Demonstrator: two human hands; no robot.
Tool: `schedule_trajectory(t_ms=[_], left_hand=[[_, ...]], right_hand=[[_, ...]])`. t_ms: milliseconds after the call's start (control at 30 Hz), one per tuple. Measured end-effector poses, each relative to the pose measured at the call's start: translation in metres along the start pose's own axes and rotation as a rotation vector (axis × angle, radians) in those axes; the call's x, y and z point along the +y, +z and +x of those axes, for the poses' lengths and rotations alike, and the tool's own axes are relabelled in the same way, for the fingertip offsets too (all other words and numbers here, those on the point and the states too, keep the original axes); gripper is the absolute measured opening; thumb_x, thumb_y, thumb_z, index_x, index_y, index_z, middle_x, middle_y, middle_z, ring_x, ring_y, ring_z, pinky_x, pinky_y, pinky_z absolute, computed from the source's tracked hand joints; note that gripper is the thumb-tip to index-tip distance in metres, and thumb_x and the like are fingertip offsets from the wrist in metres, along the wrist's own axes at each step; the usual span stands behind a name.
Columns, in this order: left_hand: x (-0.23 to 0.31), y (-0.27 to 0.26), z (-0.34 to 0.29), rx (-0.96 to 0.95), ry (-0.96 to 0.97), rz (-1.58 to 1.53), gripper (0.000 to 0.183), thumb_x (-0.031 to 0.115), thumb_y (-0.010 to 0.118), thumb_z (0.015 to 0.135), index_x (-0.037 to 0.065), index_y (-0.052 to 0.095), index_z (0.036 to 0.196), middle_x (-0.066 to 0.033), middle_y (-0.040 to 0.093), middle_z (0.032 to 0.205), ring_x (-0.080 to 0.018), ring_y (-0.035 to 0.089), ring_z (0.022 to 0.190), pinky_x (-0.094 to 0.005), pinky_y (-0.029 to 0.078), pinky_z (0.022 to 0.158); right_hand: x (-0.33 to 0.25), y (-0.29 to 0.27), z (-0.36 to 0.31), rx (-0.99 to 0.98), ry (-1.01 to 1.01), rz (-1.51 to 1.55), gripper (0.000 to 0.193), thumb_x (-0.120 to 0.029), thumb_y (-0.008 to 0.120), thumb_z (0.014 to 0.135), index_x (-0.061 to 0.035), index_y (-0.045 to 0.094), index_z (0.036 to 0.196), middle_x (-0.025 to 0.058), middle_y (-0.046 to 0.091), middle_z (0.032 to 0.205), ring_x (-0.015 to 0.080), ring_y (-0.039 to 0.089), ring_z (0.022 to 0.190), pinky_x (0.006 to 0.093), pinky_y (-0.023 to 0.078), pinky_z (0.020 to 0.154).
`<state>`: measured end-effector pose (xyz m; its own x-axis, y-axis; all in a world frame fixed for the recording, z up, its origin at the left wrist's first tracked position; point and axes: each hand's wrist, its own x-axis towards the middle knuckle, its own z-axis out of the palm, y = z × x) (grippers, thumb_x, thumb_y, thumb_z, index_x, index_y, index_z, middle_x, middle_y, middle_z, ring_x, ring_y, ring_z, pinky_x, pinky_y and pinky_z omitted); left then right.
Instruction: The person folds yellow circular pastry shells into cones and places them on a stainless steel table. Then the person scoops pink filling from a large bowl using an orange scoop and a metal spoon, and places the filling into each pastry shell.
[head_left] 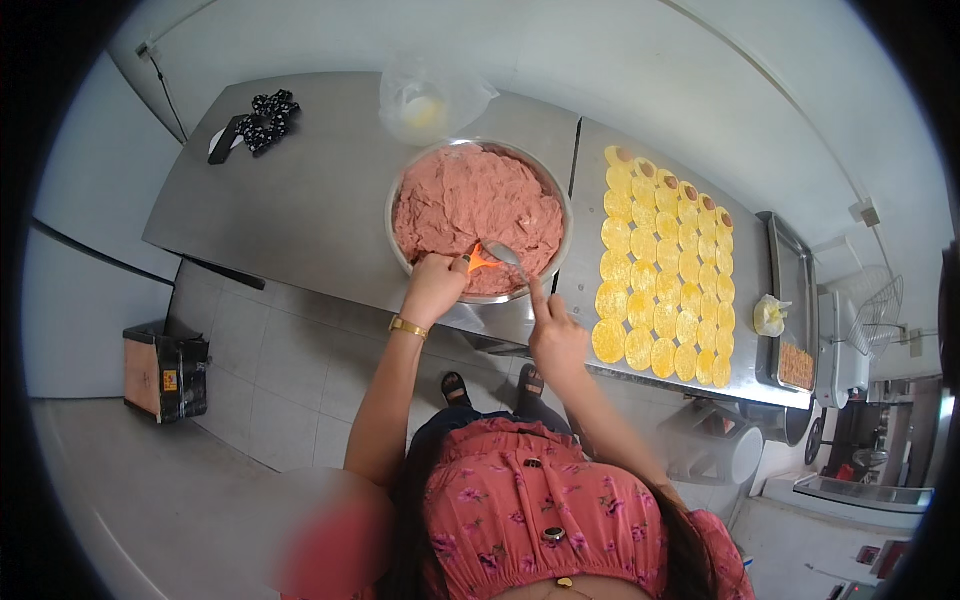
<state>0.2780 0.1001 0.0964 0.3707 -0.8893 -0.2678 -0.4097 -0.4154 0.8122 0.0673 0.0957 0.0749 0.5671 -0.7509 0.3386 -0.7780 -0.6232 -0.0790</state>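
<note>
A wide metal bowl (567,215) full of pink ground meat (475,200) stands on the steel table before me. My left hand (438,288) is at its near rim, closed on a small orange tool (482,258) whose exact kind I cannot make out. In my right hand (558,340) is a metal spoon (505,254), its bowl against the orange tool over the meat. To the right, round yellow wrappers (665,285) lie in overlapping rows. Portions of meat (669,182) sit on the farthest ones.
A clear plastic bag (425,100) stands behind the bowl. A dark patterned scrunchie (268,122) and a black phone-like object (226,142) lie far left. Metal trays (793,262) line the right end, near a small bag (770,316). A box (168,375) and a pale stool (715,450) are on the floor.
</note>
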Motion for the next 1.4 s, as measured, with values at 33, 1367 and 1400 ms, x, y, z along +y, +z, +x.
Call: schedule_trajectory(t_ms=[33,1367,1400], left_hand=[[-0.002,0.001,0.000,-0.006,-0.013,-0.045,0.038,0.027,0.049,0.085,-0.005,0.064,0.071,-0.0197,0.062,0.064,-0.0314,0.062,0.063,-0.0406,0.046,0.062],[-0.029,0.028,-0.018,0.140,0.160,-0.320,0.035,0.022,0.049,0.092,-0.005,0.054,0.069,-0.0104,0.047,0.052,-0.0150,0.044,0.048,-0.0339,0.037,0.049],[-0.028,0.027,-0.020,0.134,0.191,-0.378,0.035,0.022,0.049,0.092,-0.004,0.054,0.069,-0.0096,0.047,0.052,-0.0143,0.043,0.048,-0.0330,0.036,0.048]], right_hand=[[-0.003,0.004,0.001,-0.023,0.002,0.001,0.066,-0.004,0.055,0.069,-0.0058,0.041,0.134,0.0076,0.049,0.079,0.0214,0.059,0.054,0.0337,0.050,0.045],[0.009,0.000,0.010,-0.129,-0.056,0.071,0.065,-0.004,0.056,0.068,-0.0036,0.044,0.133,0.0103,0.053,0.077,0.0246,0.059,0.055,0.0337,0.049,0.049],[0.012,-0.002,0.014,-0.122,-0.029,0.125,0.063,-0.004,0.056,0.068,-0.0045,0.047,0.131,0.0121,0.056,0.077,0.0279,0.060,0.055,0.0358,0.051,0.051]])
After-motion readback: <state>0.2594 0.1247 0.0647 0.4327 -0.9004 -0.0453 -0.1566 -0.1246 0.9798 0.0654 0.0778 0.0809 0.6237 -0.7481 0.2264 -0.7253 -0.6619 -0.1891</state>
